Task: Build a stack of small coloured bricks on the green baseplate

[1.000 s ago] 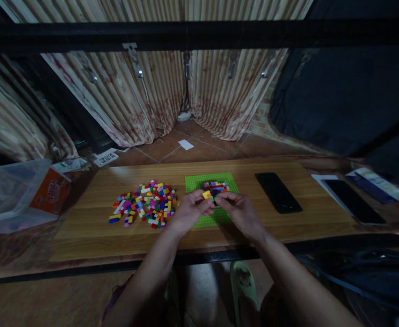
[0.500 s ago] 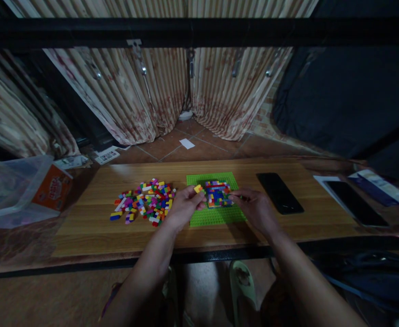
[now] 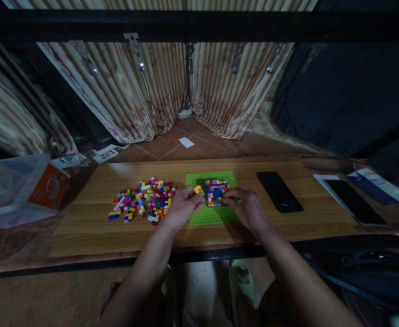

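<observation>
A green studded baseplate (image 3: 215, 219) lies on the wooden board, bearing a low block of many-coloured toy bricks (image 3: 215, 193). Over the plate's left side, my left hand (image 3: 186, 204) is closed, with a yellow toy brick (image 3: 197, 189) pinched between thumb and fingers. My right hand (image 3: 247, 204) reaches in from the right. Its thumb and fingertips are pinched together at the right edge of the brick block; anything between them is too small or hidden to make out. Left of the plate spreads a heap of loose toy bricks (image 3: 152, 200).
A black phone (image 3: 279, 191) lies on the wooden board (image 3: 117, 238) to the right of the plate. Farther right is another dark device (image 3: 354, 202) on papers. A clear plastic tub (image 3: 12, 190) with an orange label stands at the left.
My right hand has moved a little left, its fingertips now over the right part of the brick block. My left hand still holds the yellow toy brick in about the same place.
</observation>
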The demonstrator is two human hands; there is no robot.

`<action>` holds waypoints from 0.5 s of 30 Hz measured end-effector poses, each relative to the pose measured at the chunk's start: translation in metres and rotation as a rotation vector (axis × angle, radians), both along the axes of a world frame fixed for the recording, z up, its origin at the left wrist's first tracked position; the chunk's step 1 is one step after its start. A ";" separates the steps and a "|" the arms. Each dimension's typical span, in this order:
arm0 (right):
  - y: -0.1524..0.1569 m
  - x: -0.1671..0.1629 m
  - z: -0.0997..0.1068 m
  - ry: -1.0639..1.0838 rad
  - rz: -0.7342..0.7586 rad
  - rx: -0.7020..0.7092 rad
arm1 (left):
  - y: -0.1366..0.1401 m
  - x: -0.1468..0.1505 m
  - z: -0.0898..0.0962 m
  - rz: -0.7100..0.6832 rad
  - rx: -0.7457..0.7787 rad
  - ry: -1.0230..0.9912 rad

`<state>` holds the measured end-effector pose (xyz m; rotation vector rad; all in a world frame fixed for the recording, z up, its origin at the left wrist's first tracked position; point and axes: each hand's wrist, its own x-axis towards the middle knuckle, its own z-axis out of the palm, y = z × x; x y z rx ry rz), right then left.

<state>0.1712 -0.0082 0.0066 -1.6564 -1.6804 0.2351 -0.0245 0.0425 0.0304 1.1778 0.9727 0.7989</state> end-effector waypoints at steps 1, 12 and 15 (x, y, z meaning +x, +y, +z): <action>0.000 -0.001 0.001 -0.006 -0.001 0.000 | 0.000 0.000 0.000 0.001 -0.004 -0.001; -0.005 -0.004 0.007 -0.059 0.006 0.017 | 0.000 0.000 -0.002 0.010 -0.014 0.005; -0.006 -0.005 0.010 -0.031 -0.005 -0.002 | 0.001 0.000 -0.003 0.002 -0.021 0.006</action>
